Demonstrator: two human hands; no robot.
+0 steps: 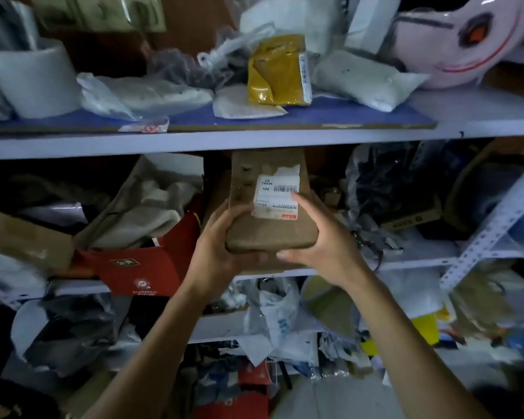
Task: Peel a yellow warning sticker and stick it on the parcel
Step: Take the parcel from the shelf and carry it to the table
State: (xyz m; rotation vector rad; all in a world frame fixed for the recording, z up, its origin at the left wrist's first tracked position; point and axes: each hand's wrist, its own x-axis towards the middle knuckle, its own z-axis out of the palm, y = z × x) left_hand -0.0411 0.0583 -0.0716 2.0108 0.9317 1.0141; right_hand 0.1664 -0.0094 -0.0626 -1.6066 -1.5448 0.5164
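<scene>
The parcel [270, 207], a flat brown cardboard package with a white shipping label [277, 196] on its upper face, is found held at the mouth of the middle shelf [406, 263], its far end reaching in under the upper shelf board. It is grasped at the near end by both hands: the left hand [221, 246] is curled round the near left corner, the right hand [318, 243] is wrapped over the near right corner, with its forefinger laid along the label's edge and its thumb under the front edge. The package is judged stiff and fairly light, since it is carried level by its end alone without visible sag; the rounded edges suggest slightly soft board. The bare cardboard face below the label is judged the best ground for a sticker. No yellow warning sticker can be identified in view. A red box [139, 267] is noted just to the left.
</scene>
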